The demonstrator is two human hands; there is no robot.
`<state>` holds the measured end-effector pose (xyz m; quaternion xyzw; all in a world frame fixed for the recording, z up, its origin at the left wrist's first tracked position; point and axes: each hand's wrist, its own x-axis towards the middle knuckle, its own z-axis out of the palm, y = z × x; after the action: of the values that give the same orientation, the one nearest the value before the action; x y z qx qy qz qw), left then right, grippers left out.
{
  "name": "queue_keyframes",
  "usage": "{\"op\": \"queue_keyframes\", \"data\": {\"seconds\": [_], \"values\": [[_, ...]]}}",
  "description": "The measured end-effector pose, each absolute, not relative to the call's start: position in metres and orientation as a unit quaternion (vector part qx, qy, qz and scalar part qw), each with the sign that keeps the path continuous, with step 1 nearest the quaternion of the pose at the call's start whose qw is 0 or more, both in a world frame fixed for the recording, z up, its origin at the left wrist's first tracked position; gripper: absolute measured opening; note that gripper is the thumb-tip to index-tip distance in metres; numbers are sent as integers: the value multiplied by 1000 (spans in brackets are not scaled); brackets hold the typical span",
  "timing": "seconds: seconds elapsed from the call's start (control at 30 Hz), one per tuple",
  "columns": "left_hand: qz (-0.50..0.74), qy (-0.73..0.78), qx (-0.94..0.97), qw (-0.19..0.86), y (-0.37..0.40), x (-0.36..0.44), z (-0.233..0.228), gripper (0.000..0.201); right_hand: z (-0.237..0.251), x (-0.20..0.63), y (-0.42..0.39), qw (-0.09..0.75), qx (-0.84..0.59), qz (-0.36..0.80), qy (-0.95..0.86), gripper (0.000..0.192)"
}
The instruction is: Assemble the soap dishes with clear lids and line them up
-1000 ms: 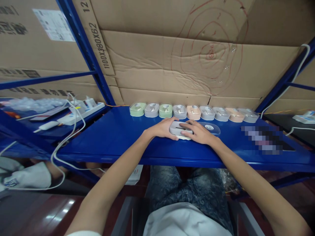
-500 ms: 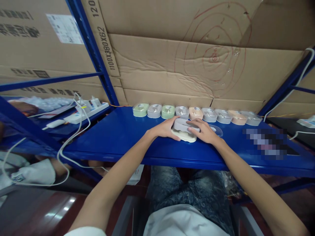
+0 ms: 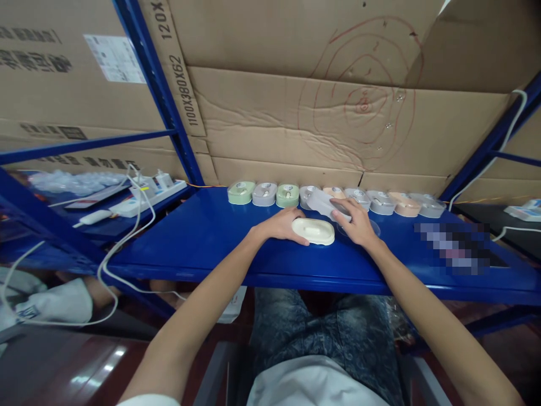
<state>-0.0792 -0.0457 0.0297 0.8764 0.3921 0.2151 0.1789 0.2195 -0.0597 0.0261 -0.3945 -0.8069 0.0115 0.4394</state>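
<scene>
My left hand (image 3: 284,224) is curled round the left end of a cream oval base (image 3: 313,232), its thumb along the front edge. The base rests on the blue shelf and has a raised oblong in its middle. A grey plastic shell (image 3: 324,204) is tilted above and behind the base, apart from it. My right hand (image 3: 353,221) pinches the right end of that shell between thumb and fingers. A clear lid (image 3: 373,228) lies on the shelf beside my right hand, partly hidden by it.
Several lidded boxes in green, grey and peach, such as a green box (image 3: 240,193), line the back of the blue shelf (image 3: 203,237). A blurred-out item (image 3: 459,245) lies at right. Left are a power strip (image 3: 147,198), white cables and another person's sleeve (image 3: 63,301).
My right hand has lifted the grey shell off the cream base and tilted it up and back. The inside of the base now shows. My left hand stays at the base's left end.
</scene>
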Motion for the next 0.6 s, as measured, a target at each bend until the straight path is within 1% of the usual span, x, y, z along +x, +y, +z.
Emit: {"op": "queue_keyframes", "data": {"seconds": [0.23, 0.47, 0.6], "values": [[204, 396, 877, 179, -46, -79, 31, 93, 27, 219, -61, 468, -387, -1, -794, 61], [210, 390, 878, 183, -43, -81, 28, 95, 26, 219, -61, 441, -386, 22, -810, 60], [215, 371, 883, 191, -46, -79, 32, 88, 24, 218, -62, 417, -376, 29, -827, 60]]}}
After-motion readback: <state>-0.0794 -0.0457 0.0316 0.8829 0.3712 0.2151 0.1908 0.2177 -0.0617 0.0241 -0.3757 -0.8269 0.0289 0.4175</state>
